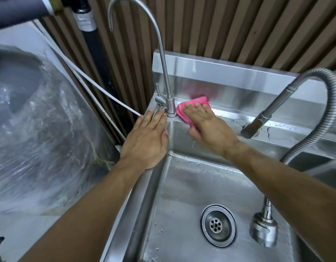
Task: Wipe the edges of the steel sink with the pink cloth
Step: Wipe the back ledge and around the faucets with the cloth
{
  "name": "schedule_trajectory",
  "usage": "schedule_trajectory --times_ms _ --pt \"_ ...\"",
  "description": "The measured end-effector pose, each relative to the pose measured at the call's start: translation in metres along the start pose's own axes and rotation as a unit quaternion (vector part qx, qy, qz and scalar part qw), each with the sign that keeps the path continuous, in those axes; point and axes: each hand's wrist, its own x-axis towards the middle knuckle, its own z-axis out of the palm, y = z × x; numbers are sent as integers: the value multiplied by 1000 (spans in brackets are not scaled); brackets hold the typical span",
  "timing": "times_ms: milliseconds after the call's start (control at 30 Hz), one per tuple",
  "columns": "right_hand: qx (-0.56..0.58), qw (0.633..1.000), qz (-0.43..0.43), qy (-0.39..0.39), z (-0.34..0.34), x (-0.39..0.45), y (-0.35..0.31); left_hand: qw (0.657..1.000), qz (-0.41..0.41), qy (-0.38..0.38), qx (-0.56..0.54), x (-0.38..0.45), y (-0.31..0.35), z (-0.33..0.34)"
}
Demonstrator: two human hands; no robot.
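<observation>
The steel sink (229, 114) fills the right half of the head view, with its basin below and a back ledge under the splashback. A folded pink cloth (195, 104) lies on that back ledge, just right of the thin gooseneck tap's base. My right hand (207, 127) presses flat on the cloth with straight fingers, thumb hanging over the basin's edge. My left hand (146, 137) rests flat, fingers straight, on the sink's left rim at the back corner, fingertips beside the tap's base.
The thin gooseneck tap (161, 53) rises between my hands. A flexible hose sprayer (263, 229) arcs over the right side and hangs into the basin near the drain (218, 225). White tubing (99, 87) and clear plastic sheeting (40, 138) lie left of the sink.
</observation>
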Motion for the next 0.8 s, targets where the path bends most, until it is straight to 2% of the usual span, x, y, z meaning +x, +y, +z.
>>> schedule_trajectory --times_ms 67,133,367,467,533,600,633,667,733,800 --pt "118 991 38 53 -6 2 -3 1000 0 -5 0 -1 0 -1" --pt "143 986 38 78 -8 4 -6 1000 1 -6 -1 0 1 -1" --pt "-22 999 -39 22 3 7 -7 1000 2 -8 3 -2 1 -4" --pt "-59 989 -111 83 -14 8 1 1000 3 -6 -3 -1 1 -3" --pt "7 982 -128 141 -26 10 -1 1000 3 -7 -3 0 0 -3" --pt "130 970 -83 190 -37 15 -9 1000 4 -9 -5 0 0 -3" --pt "157 965 -62 201 -40 21 -11 1000 4 -9 -8 0 0 -3" --pt "128 972 -39 195 -42 26 -12 1000 4 -9 -11 0 0 -3" --pt "-23 981 -13 191 -40 30 -13 1000 3 -11 -12 0 -1 -4" --pt "-136 960 -51 238 -36 26 -14 1000 2 -12 -12 0 -1 -4"
